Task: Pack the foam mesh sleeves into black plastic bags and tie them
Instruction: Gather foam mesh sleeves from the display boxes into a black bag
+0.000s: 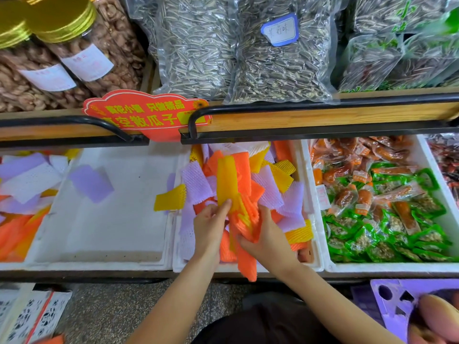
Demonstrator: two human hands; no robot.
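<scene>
A white foam box (313, 207) in the middle holds a heap of orange, yellow and purple foam mesh sleeves (268, 184). Above it I hold a bunch of orange and yellow sleeves (236, 175) standing upright. My left hand (210, 227) pinches the bunch from the left, thumb on a yellow sleeve. My right hand (265, 234) grips the bunch's lower part from the right. A single orange sleeve (248, 265) hangs down over the box's front edge. No black plastic bag is in view.
A wide white foam box (119, 244) to the left holds a purple sleeve (91, 182); a yellow sleeve (170, 198) lies on its right wall. A further box (22, 194) of sleeves is far left. A bin (439, 194) of snack packets is right. A shelf rail (273, 109) overhangs behind.
</scene>
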